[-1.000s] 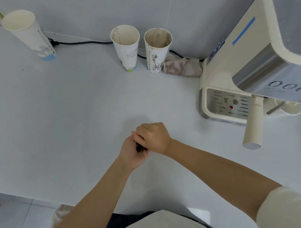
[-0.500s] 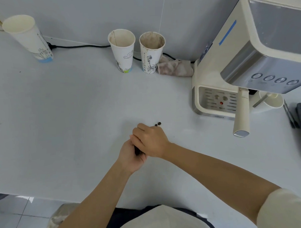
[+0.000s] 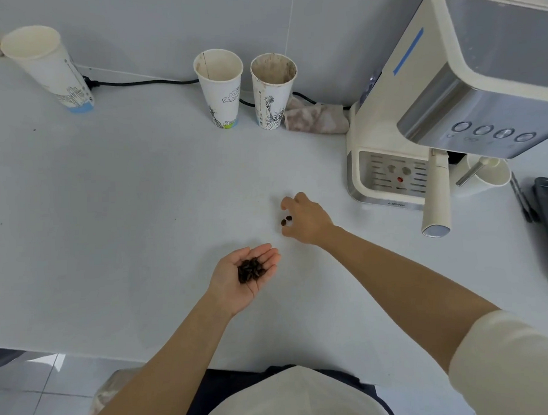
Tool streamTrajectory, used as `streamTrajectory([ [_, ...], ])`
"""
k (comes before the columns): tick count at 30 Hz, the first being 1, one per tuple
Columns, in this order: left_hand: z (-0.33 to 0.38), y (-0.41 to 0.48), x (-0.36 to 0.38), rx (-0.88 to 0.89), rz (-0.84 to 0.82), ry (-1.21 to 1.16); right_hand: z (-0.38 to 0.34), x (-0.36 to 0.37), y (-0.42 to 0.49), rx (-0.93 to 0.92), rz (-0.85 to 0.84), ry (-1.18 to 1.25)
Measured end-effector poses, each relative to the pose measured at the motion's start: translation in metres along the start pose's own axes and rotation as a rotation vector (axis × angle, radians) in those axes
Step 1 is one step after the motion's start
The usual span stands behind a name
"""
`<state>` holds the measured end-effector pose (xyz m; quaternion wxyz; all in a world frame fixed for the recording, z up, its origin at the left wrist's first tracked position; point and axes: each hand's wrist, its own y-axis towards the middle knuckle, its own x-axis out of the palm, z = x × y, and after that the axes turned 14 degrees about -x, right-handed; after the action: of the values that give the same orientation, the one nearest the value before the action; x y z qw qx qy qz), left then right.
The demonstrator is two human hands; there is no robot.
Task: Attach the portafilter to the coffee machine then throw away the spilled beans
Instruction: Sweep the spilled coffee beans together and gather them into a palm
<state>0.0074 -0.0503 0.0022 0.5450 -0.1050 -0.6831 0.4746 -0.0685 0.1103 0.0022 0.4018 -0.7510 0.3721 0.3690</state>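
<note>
Right hand [image 3: 307, 220] fingers [image 3: 287, 203] spread, curled over two loose beans [image 3: 286, 220] on tabletop [image 3: 127, 212]; contact unclear, nothing gripped. Left hand [image 3: 242, 278] palm up, flat open, pile of beans [image 3: 250, 270] cupped in palm, just beside and nearer than right hand. Portafilter [image 3: 436, 198] locked into coffee machine [image 3: 442, 86], handle pointing toward camera. Three paper cups [image 3: 222, 85] and stained cloth [image 3: 317, 119] by back wall.
</note>
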Motion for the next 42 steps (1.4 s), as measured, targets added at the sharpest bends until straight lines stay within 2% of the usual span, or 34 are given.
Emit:
streamTrajectory([
  [7, 0.004, 0.001, -0.004, 0.009, 0.019, -0.012, -0.013, -0.005, 0.011, -0.064, -0.145, -0.073],
  [11, 0.004, 0.004, -0.003, 0.007, 0.027, -0.016, -0.015, -0.001, 0.014, -0.076, -0.164, -0.11],
  [19, 0.006, 0.009, -0.002, 0.001, 0.037, -0.008, -0.015, -0.002, 0.008, -0.006, -0.222, -0.111],
  [23, 0.008, 0.01, -0.002, 0.001, 0.03, -0.016, -0.021, -0.011, 0.002, -0.007, -0.18, -0.023],
  [31, 0.011, 0.006, 0.006, 0.065, 0.032, -0.094, -0.062, -0.026, -0.019, -0.234, -0.081, 0.159],
  [38, 0.014, -0.015, 0.004, 0.137, -0.079, -0.155, -0.09, -0.025, -0.033, -0.328, -0.054, 0.168],
  [42, 0.012, -0.029, -0.004, 0.195, -0.122, -0.169, -0.101, -0.023, -0.041, -0.33, 0.038, 0.284],
])
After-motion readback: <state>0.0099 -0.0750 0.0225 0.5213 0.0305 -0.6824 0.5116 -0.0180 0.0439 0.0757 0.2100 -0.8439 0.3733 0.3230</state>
